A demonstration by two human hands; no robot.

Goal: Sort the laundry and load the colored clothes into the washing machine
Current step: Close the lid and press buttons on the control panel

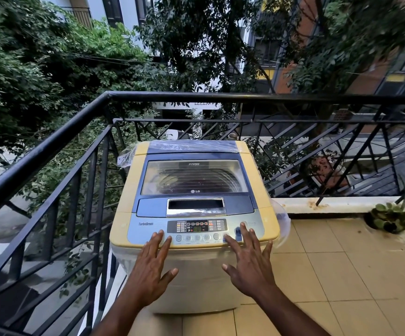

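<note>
On the balcony, both hands, left hand [152,265] and right hand [249,260], are hovering with fingers spread and empty over the washing machine's control panel [196,230]; the closed lid [194,177] should be lifted first by its front handle [195,205].

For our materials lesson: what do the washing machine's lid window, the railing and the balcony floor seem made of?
Lid window: clear glass or plastic, since the drum shows through with reflections. Railing: probably metal painted black, with thin rigid bars. Balcony floor: beige glazed-looking tiles with visible grout lines.

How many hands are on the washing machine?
2. The left hand rests at the control panel's left end; the right hand reaches its right end, by the buttons. Both are open and empty.
</note>
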